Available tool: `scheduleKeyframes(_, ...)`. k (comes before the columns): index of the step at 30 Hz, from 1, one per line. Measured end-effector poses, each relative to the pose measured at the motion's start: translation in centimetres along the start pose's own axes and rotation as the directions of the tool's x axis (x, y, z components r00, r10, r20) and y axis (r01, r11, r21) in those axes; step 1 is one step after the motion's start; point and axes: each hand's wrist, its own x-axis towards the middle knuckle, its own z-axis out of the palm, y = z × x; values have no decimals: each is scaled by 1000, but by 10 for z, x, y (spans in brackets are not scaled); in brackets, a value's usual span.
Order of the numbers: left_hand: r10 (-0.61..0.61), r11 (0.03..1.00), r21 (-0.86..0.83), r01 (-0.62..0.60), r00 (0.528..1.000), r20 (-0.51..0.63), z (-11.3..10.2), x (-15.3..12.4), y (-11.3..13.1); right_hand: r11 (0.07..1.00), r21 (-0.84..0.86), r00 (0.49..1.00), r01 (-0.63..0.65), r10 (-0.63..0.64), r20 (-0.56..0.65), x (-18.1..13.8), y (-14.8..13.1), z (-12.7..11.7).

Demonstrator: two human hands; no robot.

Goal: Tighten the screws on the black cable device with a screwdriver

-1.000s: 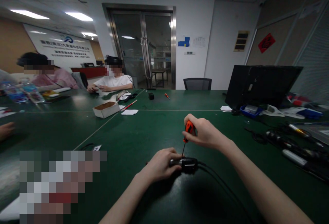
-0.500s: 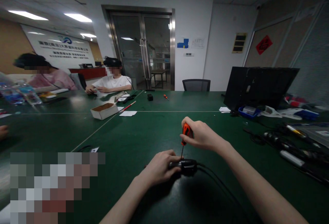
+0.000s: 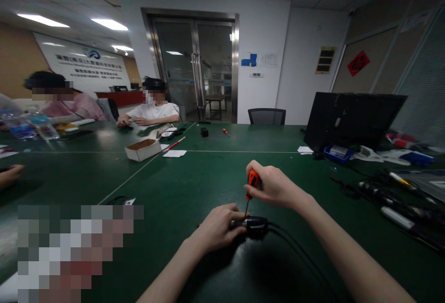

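My right hand (image 3: pixel 273 183) is closed round the orange-and-black handle of a screwdriver (image 3: pixel 253 180). The screwdriver points down, and its thin shaft meets a black corded device (image 3: pixel 256 226) on the table. I cannot make out a screw at its tip. My left hand (image 3: pixel 222 224) grips the left part of that device and holds it against the green tabletop (image 3: pixel 194 177). Much of the device is hidden under the fingers. A black cord (image 3: pixel 288 238) runs from its right end toward the lower right.
Right of my arms lie several black tools and cables (image 3: pixel 392 201), with a blue tray (image 3: pixel 337 153) and a black monitor (image 3: pixel 354 119) behind. Ahead are a white box (image 3: pixel 142 150) and another screwdriver (image 3: pixel 225 132). Two people sit far left; another person's hand (image 3: pixel 12 175) shows at the left edge.
The view has shifted slightly. Both my hands keep the same grip, with the screwdriver still on the device. The other person's hand at the left edge has come further into view.
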Motion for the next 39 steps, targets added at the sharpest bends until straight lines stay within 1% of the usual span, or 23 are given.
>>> scheduleKeyframes(8,-4,1000,6,4,1000,2,0,0,0,1000,-8,1000,3,-3,3,1,3,1)
scheduleKeyframes(14,4,1000,5,-4,1000,6,0,1,-1,1000,1,999,9,-9,-42,-1,2,-5)
scheduleKeyframes(20,4,1000,5,-4,1000,1,-2,0,1,1000,-12,1000,9,-9,-5,1,4,0)
scheduleKeyframes(29,12,1000,15,-12,1000,-2,1,2,-3,999,-33,1000,2,-3,-12,0,3,-2)
scheduleKeyframes(35,12,1000,17,-12,1000,2,1,2,-2,1000,-26,1000,-9,8,-11,0,3,1)
scheduleKeyframes(39,5,1000,4,-5,1000,6,1,2,-2,1000,29,1000,11,-11,6,-1,4,1)
